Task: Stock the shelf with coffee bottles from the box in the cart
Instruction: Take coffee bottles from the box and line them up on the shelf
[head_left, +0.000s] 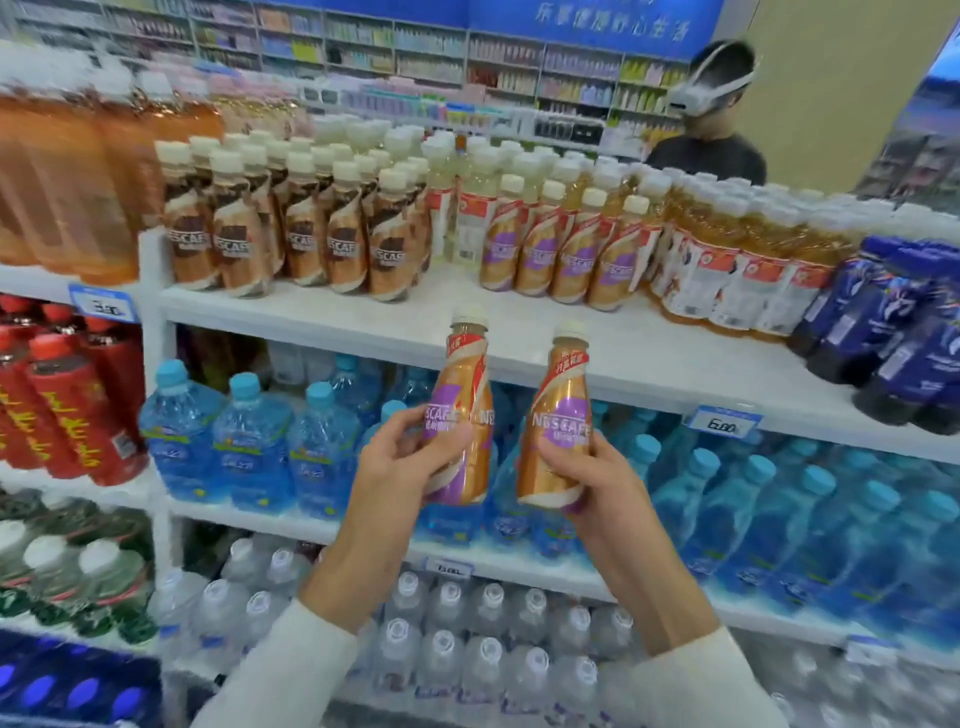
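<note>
My left hand (400, 467) grips a gold-and-purple Nescafe coffee bottle (467, 384) around its lower half. A second matching coffee bottle (558, 395) is held the same way in my right hand (587, 478). Both bottles are upright with cream caps, raised just below the front edge of the white top shelf (415, 317). On that shelf stands a row of the same purple-label bottles (561, 249), with bare shelf in front of them. Brown-label Nescafe bottles (291, 228) stand to their left. The box and cart are out of view.
Yellow tea bottles (737, 270) and dark blue bottles (904, 332) fill the shelf's right part. Blue water bottles (249, 441) line the shelf below, clear water bottles (467, 634) the lowest. Red bottles (67, 405) stand left. A person wearing a headset (711, 114) stands behind the shelf.
</note>
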